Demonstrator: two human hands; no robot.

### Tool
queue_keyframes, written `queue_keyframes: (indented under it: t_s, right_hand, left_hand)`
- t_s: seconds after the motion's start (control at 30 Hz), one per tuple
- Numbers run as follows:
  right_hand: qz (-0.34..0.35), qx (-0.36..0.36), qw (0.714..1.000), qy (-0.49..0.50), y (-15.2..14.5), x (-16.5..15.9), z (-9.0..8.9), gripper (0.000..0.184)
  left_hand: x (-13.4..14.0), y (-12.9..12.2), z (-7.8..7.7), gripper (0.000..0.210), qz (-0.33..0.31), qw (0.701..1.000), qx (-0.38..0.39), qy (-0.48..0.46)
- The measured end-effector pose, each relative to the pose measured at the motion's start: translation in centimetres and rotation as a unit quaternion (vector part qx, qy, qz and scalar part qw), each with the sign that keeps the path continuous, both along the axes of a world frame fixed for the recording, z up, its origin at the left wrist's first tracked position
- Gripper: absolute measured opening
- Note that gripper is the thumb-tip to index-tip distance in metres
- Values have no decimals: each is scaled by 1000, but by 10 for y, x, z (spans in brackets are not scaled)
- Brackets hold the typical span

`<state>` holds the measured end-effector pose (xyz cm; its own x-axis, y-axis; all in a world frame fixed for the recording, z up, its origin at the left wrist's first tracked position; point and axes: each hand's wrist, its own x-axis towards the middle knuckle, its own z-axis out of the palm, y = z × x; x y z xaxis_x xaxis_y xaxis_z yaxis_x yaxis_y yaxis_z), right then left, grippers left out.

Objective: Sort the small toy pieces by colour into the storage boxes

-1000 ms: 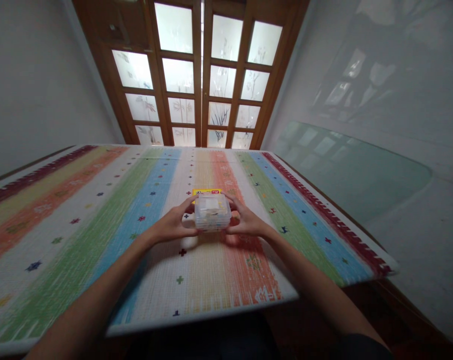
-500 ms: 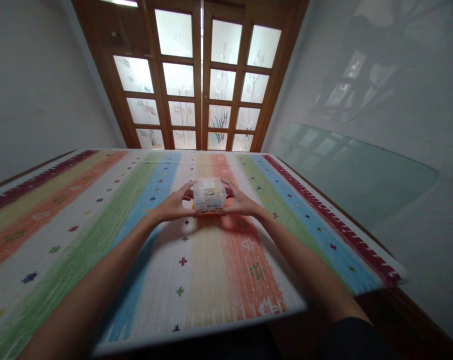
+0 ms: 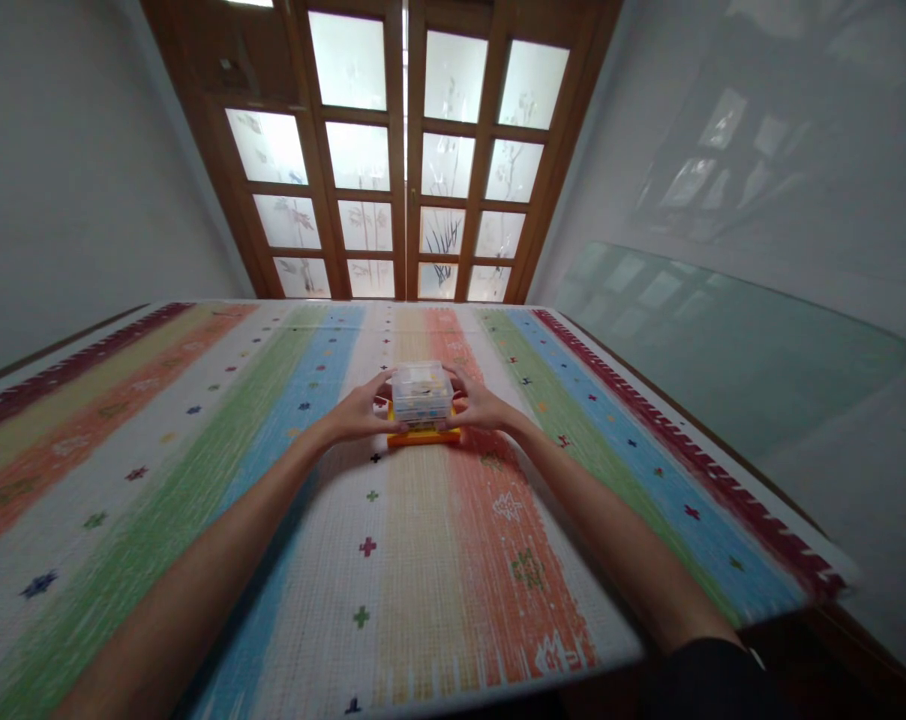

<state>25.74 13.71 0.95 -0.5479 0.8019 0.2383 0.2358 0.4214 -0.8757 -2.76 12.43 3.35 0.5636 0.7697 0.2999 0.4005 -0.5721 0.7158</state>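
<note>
Between my two hands is a clear plastic box (image 3: 421, 392) with small coloured pieces inside, too small to name. My left hand (image 3: 364, 408) grips its left side, and my right hand (image 3: 477, 402) grips its right side, fingers behind and thumbs along the front. Under the box a flat yellow-orange tray (image 3: 423, 437) shows its front edge on the cloth. Whether the box rests on that tray or is held just above it, I cannot tell.
A striped, colourful tablecloth (image 3: 333, 560) covers the table. Behind it stand wooden doors (image 3: 403, 220) with frosted panes. A pale green glass panel (image 3: 708, 340) is at the right wall (image 3: 820, 200).
The box and both hands sit slightly lower and further right in view. More of the yellow-orange tray's front edge shows below the box. The camera view has shifted a little.
</note>
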Motion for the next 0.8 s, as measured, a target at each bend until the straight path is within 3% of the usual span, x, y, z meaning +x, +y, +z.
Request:
queue_keyframes:
  t_s: [0.63, 0.8]
  right_hand:
    - [-9, -9, 1000, -9, -4, 0, -5, 110]
    - [-28, 44, 998, -37, -6, 2, -6, 121]
  left_hand:
    - [1, -1, -14, 89, -2, 1000, -16, -15]
    - [-1, -3, -19, 92, 2, 1000, -5, -8]
